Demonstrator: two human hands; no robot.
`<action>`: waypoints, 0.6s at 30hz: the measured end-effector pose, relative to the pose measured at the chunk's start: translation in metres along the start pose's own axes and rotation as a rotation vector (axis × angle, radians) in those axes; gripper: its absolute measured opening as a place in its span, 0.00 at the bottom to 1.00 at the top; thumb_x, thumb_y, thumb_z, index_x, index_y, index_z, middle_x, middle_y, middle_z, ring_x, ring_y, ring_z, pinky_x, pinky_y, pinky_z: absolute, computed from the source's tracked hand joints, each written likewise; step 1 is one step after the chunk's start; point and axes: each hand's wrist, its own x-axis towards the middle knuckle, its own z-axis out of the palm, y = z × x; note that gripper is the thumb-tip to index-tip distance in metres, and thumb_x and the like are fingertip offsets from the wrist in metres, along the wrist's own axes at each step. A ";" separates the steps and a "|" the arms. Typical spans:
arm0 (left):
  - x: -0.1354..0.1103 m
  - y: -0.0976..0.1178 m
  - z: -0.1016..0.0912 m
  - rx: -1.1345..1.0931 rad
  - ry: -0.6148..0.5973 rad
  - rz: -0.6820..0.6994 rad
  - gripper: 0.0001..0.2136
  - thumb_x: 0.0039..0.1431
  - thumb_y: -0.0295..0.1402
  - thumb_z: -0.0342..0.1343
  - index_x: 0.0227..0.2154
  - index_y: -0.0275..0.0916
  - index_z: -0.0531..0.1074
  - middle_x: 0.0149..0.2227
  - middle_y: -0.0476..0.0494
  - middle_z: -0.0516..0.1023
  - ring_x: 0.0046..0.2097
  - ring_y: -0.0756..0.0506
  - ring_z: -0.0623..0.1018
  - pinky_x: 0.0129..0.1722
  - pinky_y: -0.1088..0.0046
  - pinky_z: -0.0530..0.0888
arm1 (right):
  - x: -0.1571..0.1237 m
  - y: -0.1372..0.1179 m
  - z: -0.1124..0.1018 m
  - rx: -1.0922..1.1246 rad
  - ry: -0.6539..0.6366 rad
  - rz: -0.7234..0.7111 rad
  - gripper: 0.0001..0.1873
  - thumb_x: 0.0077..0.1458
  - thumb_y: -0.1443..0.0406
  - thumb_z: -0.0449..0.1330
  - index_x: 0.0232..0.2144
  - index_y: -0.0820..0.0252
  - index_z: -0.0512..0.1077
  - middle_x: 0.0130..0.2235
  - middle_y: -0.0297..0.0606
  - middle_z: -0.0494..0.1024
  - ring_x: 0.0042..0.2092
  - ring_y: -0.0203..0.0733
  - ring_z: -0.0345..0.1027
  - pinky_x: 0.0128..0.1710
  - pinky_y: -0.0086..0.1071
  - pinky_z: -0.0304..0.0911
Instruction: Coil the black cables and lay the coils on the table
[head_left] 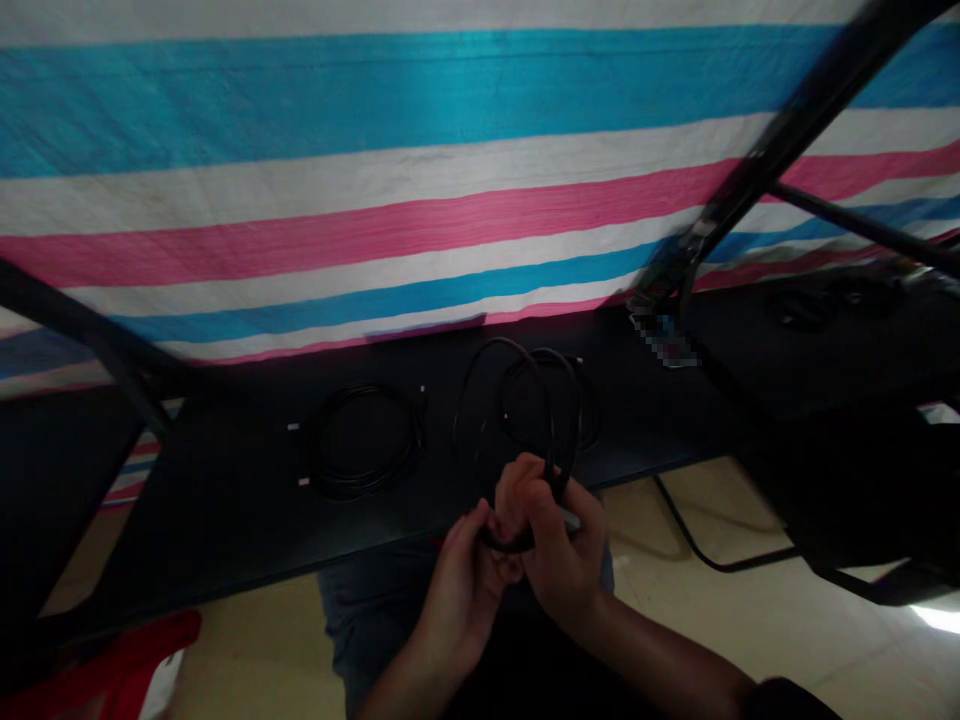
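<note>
Plainly, both hands are busy with one black cable [546, 420], held in the air just over the near edge of the bench [225, 500], right of its middle. Its loops rise from the hands and lean back over the bench top. The right hand [562, 550] has its fingers curled tight around the gathered strands where the loops cross. The left hand [457, 580] sits just beside it, fingertips pressed together and pinching the lowest bend of the loop. The cable looks light, thin and limp yet springy. The loops hold a rough round shape but sag and splay, so it would probably slip open if gripped at only one strand. The crossing point, where all the turns bunch together, seems the surest place to hold it. Its jacket looks smooth, perhaps a little slippery, and not fragile. A second coil [352, 490] lies flat on the bench, left of the hands and well apart from them, with small white tips showing at its ends. Behind the far edge hangs a striped tarp [375, 150] of blue, white and pink. No brand or writing can be read: the light is dim, and the one patch near the black frame bar [787, 130] is blurred.
</note>
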 end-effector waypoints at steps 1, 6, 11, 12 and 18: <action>-0.002 -0.006 -0.007 0.059 -0.043 -0.050 0.13 0.55 0.40 0.67 0.30 0.37 0.72 0.25 0.50 0.74 0.25 0.50 0.75 0.24 0.76 0.70 | 0.004 -0.007 -0.001 0.001 -0.038 0.053 0.19 0.68 0.58 0.55 0.24 0.57 0.65 0.23 0.30 0.63 0.23 0.33 0.56 0.22 0.28 0.54; -0.011 -0.008 -0.015 0.093 -0.174 -0.295 0.13 0.58 0.44 0.64 0.35 0.39 0.75 0.33 0.43 0.80 0.34 0.43 0.81 0.32 0.70 0.77 | 0.007 -0.044 0.000 0.024 -0.307 0.208 0.22 0.65 0.54 0.58 0.23 0.58 0.65 0.21 0.30 0.64 0.22 0.32 0.56 0.22 0.28 0.53; -0.008 0.017 0.001 -0.036 0.047 -0.310 0.04 0.63 0.31 0.58 0.32 0.38 0.73 0.26 0.46 0.74 0.28 0.48 0.78 0.29 0.74 0.75 | -0.015 -0.059 0.002 0.293 -0.502 0.233 0.21 0.63 0.52 0.61 0.24 0.58 0.67 0.23 0.32 0.66 0.23 0.32 0.59 0.22 0.28 0.54; -0.008 0.026 0.003 -0.084 0.112 -0.250 0.04 0.63 0.29 0.57 0.31 0.37 0.71 0.24 0.50 0.70 0.24 0.51 0.74 0.25 0.78 0.73 | -0.020 -0.058 0.001 0.334 -0.513 0.255 0.21 0.62 0.52 0.62 0.23 0.58 0.67 0.23 0.32 0.65 0.23 0.31 0.58 0.23 0.28 0.54; -0.028 0.100 -0.001 0.025 0.138 0.346 0.08 0.53 0.25 0.63 0.30 0.39 0.68 0.18 0.61 0.54 0.16 0.57 0.55 0.13 0.85 0.56 | -0.027 -0.036 -0.012 0.461 -0.253 0.502 0.14 0.63 0.54 0.63 0.33 0.58 0.72 0.19 0.23 0.56 0.19 0.27 0.44 0.18 0.24 0.45</action>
